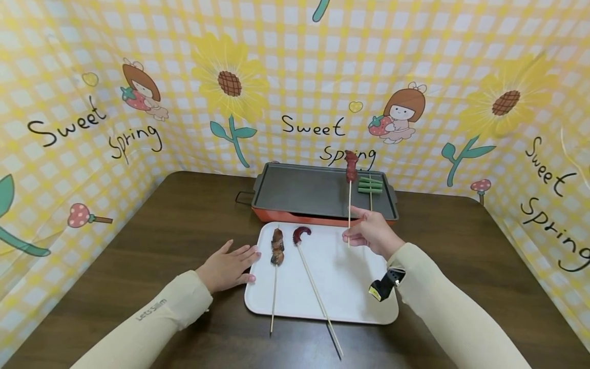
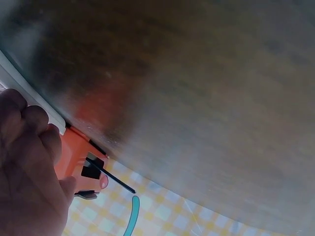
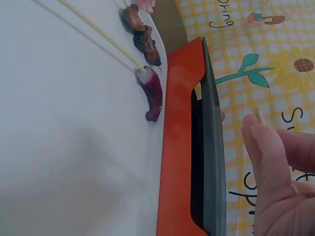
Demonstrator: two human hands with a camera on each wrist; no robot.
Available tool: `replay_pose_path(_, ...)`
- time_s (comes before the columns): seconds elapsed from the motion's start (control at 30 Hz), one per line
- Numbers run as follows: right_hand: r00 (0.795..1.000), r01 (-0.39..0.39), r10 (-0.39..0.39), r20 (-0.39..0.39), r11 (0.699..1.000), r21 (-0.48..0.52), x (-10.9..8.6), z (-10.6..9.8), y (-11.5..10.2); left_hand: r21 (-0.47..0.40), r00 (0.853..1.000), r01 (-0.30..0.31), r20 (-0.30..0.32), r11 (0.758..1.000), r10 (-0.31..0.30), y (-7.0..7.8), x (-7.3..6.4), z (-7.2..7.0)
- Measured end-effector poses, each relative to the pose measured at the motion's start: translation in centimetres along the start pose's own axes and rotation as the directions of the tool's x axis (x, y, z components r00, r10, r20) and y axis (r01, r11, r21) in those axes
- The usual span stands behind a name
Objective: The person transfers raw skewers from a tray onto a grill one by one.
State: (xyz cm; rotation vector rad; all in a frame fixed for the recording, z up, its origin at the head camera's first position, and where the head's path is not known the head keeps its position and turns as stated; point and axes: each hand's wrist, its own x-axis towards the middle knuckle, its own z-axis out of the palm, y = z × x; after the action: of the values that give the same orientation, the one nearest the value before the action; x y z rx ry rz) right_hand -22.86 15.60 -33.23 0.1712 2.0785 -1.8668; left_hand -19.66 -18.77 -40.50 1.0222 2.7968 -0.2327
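Note:
My right hand pinches the lower part of a wooden stick with dark red meat at its top, a meat skewer held upright in front of the grill pan. In the right wrist view the stick's end shows at the fingertips. My left hand lies with fingers spread at the left rim of the white tray. On that tray lie a skewer of browned meat chunks and a skewer with a curled dark red piece; both sticks reach over its near edge.
Behind the tray stands an orange electric grill with a flat grey pan. A skewer of green vegetable pieces lies at the pan's right end. A wire handle juts out left. Patterned cloth hangs behind the brown table.

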Motion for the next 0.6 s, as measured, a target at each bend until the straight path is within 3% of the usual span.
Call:
replay_pose_path(0.3,0.999,-0.032,0.032,-0.016,0.999,0.025,1.0,0.5,-0.4,-0.010,1.000,0.009,-0.005,1.000,-0.009,0.1,-0.2,-0.1)
replay_pose_path(0.6,0.999,-0.029,0.029,-0.023,0.999,-0.016,1.2,0.7,-0.2,-0.002,1.000,0.023,0.008,1.000,-0.023,0.1,-0.1,-0.2)
